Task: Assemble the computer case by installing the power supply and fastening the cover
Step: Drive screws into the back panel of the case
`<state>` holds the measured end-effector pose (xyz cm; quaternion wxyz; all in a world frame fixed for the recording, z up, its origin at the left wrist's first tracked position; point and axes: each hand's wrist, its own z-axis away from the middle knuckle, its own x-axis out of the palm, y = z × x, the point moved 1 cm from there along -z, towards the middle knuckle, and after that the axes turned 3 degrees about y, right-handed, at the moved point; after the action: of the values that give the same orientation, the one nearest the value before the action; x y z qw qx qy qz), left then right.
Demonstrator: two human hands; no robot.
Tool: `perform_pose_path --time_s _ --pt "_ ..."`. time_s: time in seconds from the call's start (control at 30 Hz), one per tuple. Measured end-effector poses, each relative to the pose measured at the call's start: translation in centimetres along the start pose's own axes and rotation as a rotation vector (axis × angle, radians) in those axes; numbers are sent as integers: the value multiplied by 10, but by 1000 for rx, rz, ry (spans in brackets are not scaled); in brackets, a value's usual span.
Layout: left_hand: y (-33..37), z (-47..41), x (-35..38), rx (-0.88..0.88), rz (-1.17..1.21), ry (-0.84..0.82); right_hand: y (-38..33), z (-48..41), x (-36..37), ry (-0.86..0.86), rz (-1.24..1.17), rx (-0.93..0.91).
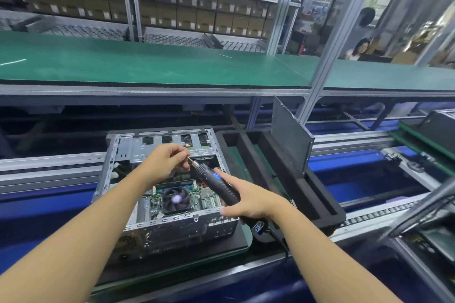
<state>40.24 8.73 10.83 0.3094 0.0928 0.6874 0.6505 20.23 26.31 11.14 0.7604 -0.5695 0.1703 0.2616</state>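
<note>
Gripping one screwdriver (209,172), two hands (163,158) (248,200).

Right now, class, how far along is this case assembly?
Done: a board with fan sits in the open case. In hand: the right hand grips the screwdriver; the left hand pinches its bit. Left: the cover stands apart at the foam tray, unfastened; no power supply is plainly visible.

L hand (164,160), R hand (248,200) & both forearms (98,216) all bare.
</note>
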Motion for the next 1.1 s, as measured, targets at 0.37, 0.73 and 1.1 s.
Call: perform_pose_path --time_s 0.37,0.73,1.1 --pt "-2 -14 26 -196 845 -109 3 11 7 96 -122 -35" --pt "5 -16 50 -164 582 -94 18 27 21 175 -288 -61" --pt "-58 -28 34 -79 -892 -386 59 34 14 299 -571 -30"
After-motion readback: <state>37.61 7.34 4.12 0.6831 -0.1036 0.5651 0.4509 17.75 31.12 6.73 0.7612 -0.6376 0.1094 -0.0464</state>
